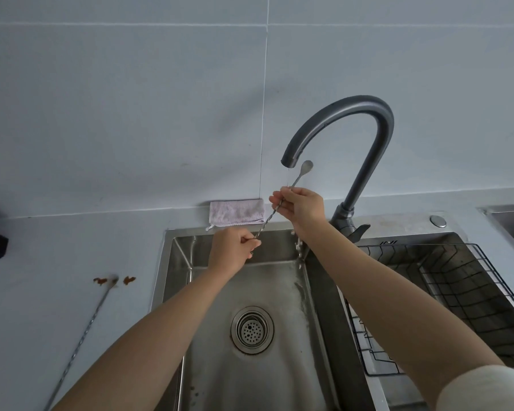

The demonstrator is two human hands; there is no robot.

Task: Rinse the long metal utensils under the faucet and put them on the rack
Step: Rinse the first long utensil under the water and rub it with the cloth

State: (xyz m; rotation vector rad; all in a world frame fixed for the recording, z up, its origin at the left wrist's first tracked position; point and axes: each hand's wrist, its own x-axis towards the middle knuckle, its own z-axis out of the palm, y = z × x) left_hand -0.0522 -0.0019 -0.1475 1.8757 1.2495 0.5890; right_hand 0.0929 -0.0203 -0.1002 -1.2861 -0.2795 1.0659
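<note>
Holding one long twisted spoon (264, 223) between both hands, the person keeps it over the back of the sink (208, 327), close under the mouth of the faucet (368, 120). The long axis of the spoon runs on a slant, from low at the left to high at the right. The small bowl is the upper end and stands just beside the spout, a little to its right. The right hand (304, 207) pinches the shaft near this upper end, with thumb and fingers closed on it. The left hand (230, 252) is curled round the lower end, nearer to the person. A thin stream falls from the spout onto the right hand, and water runs down from the wrist into the basin. The wire rack (469, 280) sits in the right basin, so it lies on the side of the right hand, which is the nearer one to it. I judge that the spoon must swing to the right and lie flat, and being thin and wet it may slip between the wires. A second long utensil (80, 339) lies on the counter at the left, well apart, with brown stains (128, 280) at its far tip. It looks not yet rinsed.
</note>
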